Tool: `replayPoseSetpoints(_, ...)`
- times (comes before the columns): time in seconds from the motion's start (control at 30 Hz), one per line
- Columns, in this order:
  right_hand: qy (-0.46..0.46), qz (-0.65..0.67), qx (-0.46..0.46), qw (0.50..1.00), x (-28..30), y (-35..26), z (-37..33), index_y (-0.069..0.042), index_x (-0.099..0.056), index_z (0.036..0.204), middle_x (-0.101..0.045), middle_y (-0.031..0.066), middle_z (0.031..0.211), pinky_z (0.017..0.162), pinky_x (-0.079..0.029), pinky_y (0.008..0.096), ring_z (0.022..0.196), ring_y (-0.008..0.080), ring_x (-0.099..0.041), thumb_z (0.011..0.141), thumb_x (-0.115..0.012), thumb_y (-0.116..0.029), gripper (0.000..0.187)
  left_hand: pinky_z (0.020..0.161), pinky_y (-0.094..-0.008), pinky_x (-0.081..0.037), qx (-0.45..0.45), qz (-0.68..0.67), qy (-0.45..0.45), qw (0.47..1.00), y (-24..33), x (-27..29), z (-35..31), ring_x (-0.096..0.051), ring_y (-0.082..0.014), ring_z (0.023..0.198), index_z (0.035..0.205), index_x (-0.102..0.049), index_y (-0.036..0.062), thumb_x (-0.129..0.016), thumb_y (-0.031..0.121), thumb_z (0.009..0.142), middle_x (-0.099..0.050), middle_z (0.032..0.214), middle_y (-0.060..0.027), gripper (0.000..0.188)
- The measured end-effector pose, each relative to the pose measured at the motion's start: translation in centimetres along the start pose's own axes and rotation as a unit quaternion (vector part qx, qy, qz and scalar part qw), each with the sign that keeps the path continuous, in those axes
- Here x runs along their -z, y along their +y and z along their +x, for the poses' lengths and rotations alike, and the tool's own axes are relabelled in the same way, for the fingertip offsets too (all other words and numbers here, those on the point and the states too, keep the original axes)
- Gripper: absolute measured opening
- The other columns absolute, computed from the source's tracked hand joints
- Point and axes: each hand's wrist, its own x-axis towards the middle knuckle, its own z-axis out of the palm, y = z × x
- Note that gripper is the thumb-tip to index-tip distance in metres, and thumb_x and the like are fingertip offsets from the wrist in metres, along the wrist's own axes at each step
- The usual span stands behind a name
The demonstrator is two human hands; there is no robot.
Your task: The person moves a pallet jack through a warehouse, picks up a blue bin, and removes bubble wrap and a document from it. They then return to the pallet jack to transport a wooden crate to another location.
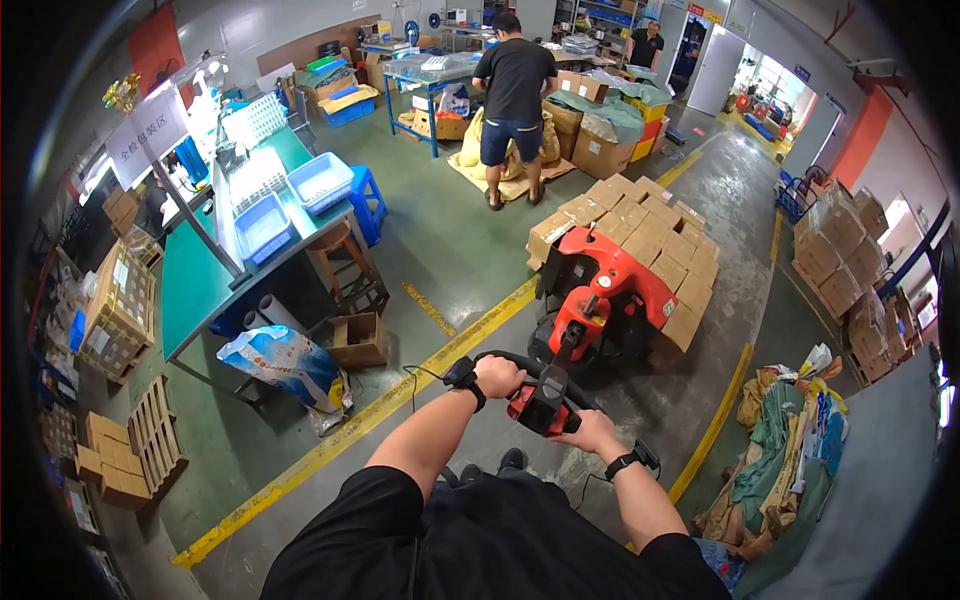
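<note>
A red and black pallet jack [590, 290] stands in front of me, its handle [545, 395] reaching back toward my body. My left hand [499, 377] is wrapped round the left grip of that handle. On the handle's right side my right hand [592, 430] is closed round the other grip. Beyond the jack's red body sits a load of brown cardboard boxes [640, 228], packed side by side in rows. The pallet and forks beneath the boxes are hidden. Each of my wrists wears a black strapped device.
Yellow floor lines [360, 415] flank the aisle. To the left stand a green-topped workbench [185, 285] with blue trays, a stool and a bag. A person [515, 85] bends over yellow sacks ahead. Stacked cartons [840, 235] and a heap of sacks [775, 450] line the right.
</note>
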Motion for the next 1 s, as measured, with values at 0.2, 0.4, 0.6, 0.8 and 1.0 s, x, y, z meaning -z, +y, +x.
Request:
replayPoseSetpoints(0.2, -0.027, 0.003, 0.002, 1.0, 0.4, -1.1, -1.5, -0.008, -0.075, 0.089, -0.075, 0.0152, 0.091, 0.081, -0.056, 0.0436, 0.092, 0.035, -0.071, 0.06, -0.082, -0.072, 0.07, 0.087, -0.0459, -0.054, 0.021, -0.005, -0.013, 1.0, 0.4, 0.2, -1.4, -0.071, -0.0357, 0.088, 0.082, -0.077, 0.0067, -0.043, 0.039, 0.1, -0.075, 0.087, -0.0159, 0.05)
replayPoseSetpoints(0.4, -0.013, 0.009, 0.003, 1.0, -2.8, -2.0, -5.0, -0.008, -0.075, 0.088, -0.074, 0.0163, 0.084, 0.075, -0.055, 0.0445, 0.086, 0.0362, -0.071, 0.058, -0.084, -0.07, 0.069, 0.087, -0.0459, -0.053, 0.018, -0.008, -0.008, 1.0, 1.0, -1.3, -6.0, -0.071, -0.035, 0.084, 0.079, -0.076, 0.0083, -0.044, 0.037, 0.098, -0.074, 0.082, -0.0153, 0.047)
replayPoseSetpoints(0.6, -0.018, -0.008, 0.038, 0.999, -6.2, -3.7, -10.1, -0.008, -0.074, 0.085, -0.074, 0.0153, 0.085, 0.077, -0.057, 0.0445, 0.087, 0.0362, -0.071, 0.059, -0.083, -0.07, 0.069, 0.077, -0.0472, -0.054, 0.019, -0.042, 0.078, 0.996, 2.2, -1.2, -13.6, -0.07, -0.0374, 0.078, 0.069, -0.074, 0.007, -0.049, 0.036, 0.093, -0.071, 0.074, -0.0172, 0.044)
replayPoseSetpoints(0.8, 0.019, 0.109, 0.1, 0.989, -10.9, -5.8, -17.1, -0.007, -0.075, 0.085, -0.073, 0.0156, 0.079, 0.071, -0.055, 0.0424, 0.079, 0.035, -0.072, 0.062, -0.09, -0.049, 0.05, 0.072, -0.0476, -0.054, 0.029, -0.066, 0.104, 0.992, 3.6, -2.9, -22.3, -0.069, -0.0384, 0.073, 0.069, -0.073, 0.0057, -0.054, 0.039, 0.089, -0.069, 0.07, -0.0186, 0.044)
replayPoseSetpoints(1.0, -0.003, 0.145, 0.157, 0.977, -17.2, -10.3, -24.8, -0.001, -0.073, 0.092, -0.072, 0.0081, 0.076, 0.069, -0.053, 0.0342, 0.068, 0.0121, -0.063, 0.069, -0.09, -0.019, 0.034, 0.064, -0.0473, -0.055, 0.054, -0.08, 0.153, 0.983, 3.6, -5.3, -33.7, -0.069, -0.0388, 0.07, 0.066, -0.071, 0.0076, -0.055, 0.04, 0.081, -0.068, 0.07, -0.0179, 0.04)
